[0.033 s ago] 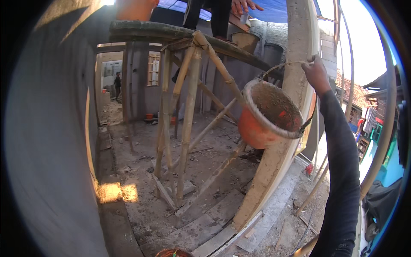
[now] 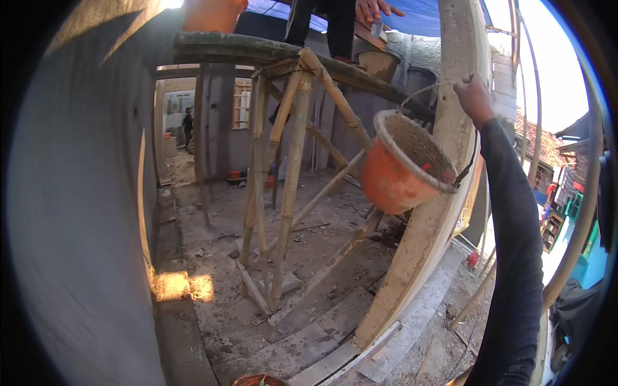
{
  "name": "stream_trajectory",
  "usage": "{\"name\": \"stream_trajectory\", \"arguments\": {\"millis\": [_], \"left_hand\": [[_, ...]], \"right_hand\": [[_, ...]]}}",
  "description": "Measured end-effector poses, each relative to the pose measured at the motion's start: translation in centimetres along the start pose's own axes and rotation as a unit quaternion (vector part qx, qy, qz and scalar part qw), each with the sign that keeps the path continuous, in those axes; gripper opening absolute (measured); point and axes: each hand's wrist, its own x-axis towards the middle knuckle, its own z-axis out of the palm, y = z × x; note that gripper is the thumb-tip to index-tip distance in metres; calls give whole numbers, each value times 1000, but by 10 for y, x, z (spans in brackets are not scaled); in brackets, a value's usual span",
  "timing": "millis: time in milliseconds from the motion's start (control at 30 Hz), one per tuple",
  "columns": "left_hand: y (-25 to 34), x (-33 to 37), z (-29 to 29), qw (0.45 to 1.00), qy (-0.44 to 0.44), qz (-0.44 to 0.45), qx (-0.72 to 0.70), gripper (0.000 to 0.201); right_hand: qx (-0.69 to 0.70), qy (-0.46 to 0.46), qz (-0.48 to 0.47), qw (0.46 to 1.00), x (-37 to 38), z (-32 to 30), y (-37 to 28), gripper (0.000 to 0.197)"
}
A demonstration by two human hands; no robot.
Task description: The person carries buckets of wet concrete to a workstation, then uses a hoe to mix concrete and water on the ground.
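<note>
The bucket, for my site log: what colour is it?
Orange bucket, grey-caked inside; the head view shows it.

Two orange buckets (image 2: 405,164) (image 2: 212,14), one bamboo scaffold (image 2: 290,167), one concrete column (image 2: 438,212)

The bucket (image 2: 402,168) is orange plastic, round and tapering toward its base, with a pale grey rim caked in dried mortar. Its inside is smeared and speckled with grey cement residue. It hangs in the air, tilted so its open mouth faces up and toward the right, the base pointing down to the left. A thin wire handle (image 2: 430,88) arcs from the rim up to the right hand (image 2: 473,96), whose grip is closed around the top of it. The bucket hangs just beside the rough concrete column, in front of the bamboo scaffold.
</note>
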Motion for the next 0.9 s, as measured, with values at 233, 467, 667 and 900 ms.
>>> {"name": "stream_trajectory", "arguments": {"millis": [233,467,667,900], "left_hand": [[-26,-82,-36,960,231,-101,-120,51],[-49,-142,3,867,402,-164,-244,57],[-141,-204,109,716,529,-217,-400,62],[-277,-316,362,379,661,-317,-565,69]], "right_hand": [[-7,-18,51,999,140,108,-46,41],[-12,-80,-17,997,188,132,-65,34],[231,308,-194,902,74,104,-153,30],[532,-300,-247,752,-472,174,-204,29]]}}
